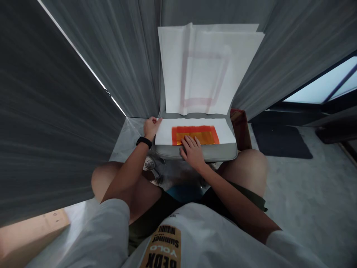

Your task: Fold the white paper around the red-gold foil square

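A white sheet of paper (164, 132) lies flat on the grey chair seat (223, 152). On it is an orange-red rectangle (174, 136) with a shiny gold foil panel (205, 137) inside. My left hand (151, 128) is closed at the sheet's left edge, thumb on top, with the edge between thumb and fingers. My right hand (193, 152) lies open at the front edge, its fingertips resting flat on the gold panel. Larger white sheets (206, 74) lean upright against the chair back, a faint reddish frame shape showing through them.
Grey curtains (131, 56) hang close on the left and behind the chair. A red box (241, 128) stands right of the chair. A dark mat (281, 141) lies on the floor at right; a cardboard box (33, 234) sits at lower left. My knees flank the seat.
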Demonstrator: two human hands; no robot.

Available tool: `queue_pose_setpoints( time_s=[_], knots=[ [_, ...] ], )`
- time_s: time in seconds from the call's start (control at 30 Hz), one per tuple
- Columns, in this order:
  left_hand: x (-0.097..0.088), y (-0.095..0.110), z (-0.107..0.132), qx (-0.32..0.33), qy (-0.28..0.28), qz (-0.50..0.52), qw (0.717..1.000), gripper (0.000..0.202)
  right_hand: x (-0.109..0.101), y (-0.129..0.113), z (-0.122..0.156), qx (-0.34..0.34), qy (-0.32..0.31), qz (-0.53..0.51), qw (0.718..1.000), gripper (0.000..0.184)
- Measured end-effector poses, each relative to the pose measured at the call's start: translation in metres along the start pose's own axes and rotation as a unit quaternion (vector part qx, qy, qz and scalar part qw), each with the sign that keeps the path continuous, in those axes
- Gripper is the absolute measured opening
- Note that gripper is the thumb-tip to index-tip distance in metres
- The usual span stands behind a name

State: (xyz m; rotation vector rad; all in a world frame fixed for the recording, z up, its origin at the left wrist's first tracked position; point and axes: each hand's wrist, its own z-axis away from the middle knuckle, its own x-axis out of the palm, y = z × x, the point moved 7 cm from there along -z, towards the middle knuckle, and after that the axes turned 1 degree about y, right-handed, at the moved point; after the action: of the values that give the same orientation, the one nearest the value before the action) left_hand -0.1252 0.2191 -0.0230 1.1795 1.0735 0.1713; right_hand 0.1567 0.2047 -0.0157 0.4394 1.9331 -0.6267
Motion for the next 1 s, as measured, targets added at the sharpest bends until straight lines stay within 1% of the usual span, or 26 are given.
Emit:
queue_pose_setpoints(
  time_s=[0.07, 0.1, 0.17, 0.2, 0.27, 0.3, 0.37, 0.43, 0.5, 0.6, 0.67, 0.83, 1.0],
  knots=[
    [-0.013, 0.002, 0.003, -0.005, 0.023, 0.003, 1.0, 0.027, 0.001, 0.001, 0.0, 0.0, 0.001, -0.008, 1.0, 0.048],
    [-0.022, 0.002, 0.008, -0.008, 0.038, 0.009, 0.999, 0.027, 0.001, 0.001, 0.0, 0.0, 0.001, -0.013, 1.0, 0.049],
    [-0.039, -0.003, 0.027, -0.008, 0.06, 0.035, 0.998, 0.033, 0.002, 0.001, 0.0, -0.001, 0.002, -0.019, 1.0, 0.05],
    [-0.046, -0.007, 0.04, -0.008, 0.06, 0.056, 0.997, 0.038, 0.002, 0.001, -0.001, -0.002, 0.002, -0.021, 1.0, 0.05],
    [-0.048, -0.019, 0.072, -0.001, 0.008, 0.118, 0.993, 0.044, 0.003, 0.001, -0.001, 0.0, 0.002, -0.022, 1.0, 0.049],
    [-0.048, -0.028, 0.087, -0.016, -0.006, 0.156, 0.988, 0.045, 0.003, 0.002, -0.001, 0.003, 0.001, -0.021, 1.0, 0.049],
    [-0.047, -0.043, 0.113, -0.029, -0.022, 0.17, 0.985, 0.047, 0.004, 0.002, -0.001, 0.008, -0.001, -0.019, 1.0, 0.049],
    [-0.044, -0.054, 0.126, -0.036, -0.021, 0.172, 0.984, 0.05, 0.004, 0.002, -0.001, 0.007, -0.004, -0.018, 1.0, 0.049],
    [-0.039, -0.056, 0.129, -0.034, -0.023, 0.187, 0.982, 0.051, 0.004, 0.002, -0.001, 0.003, -0.004, -0.018, 1.0, 0.049],
    [-0.032, -0.051, 0.124, -0.023, -0.036, 0.206, 0.978, 0.051, 0.002, 0.002, -0.001, 0.0, 0.001, -0.014, 1.0, 0.049],
    [-0.029, -0.047, 0.12, -0.015, -0.048, 0.199, 0.979, 0.048, 0.002, 0.001, 0.0, -0.001, 0.008, -0.012, 1.0, 0.049],
    [-0.028, -0.041, 0.116, 0.012, -0.067, 0.169, 0.983, 0.035, 0.0, 0.0, -0.001, -0.001, 0.011, -0.008, 1.0, 0.05],
    [-0.027, -0.043, 0.114, 0.012, -0.064, 0.167, 0.984, 0.035, 0.0, -0.001, -0.002, 0.007, -0.006, -0.008, 1.0, 0.051]
  ],
)
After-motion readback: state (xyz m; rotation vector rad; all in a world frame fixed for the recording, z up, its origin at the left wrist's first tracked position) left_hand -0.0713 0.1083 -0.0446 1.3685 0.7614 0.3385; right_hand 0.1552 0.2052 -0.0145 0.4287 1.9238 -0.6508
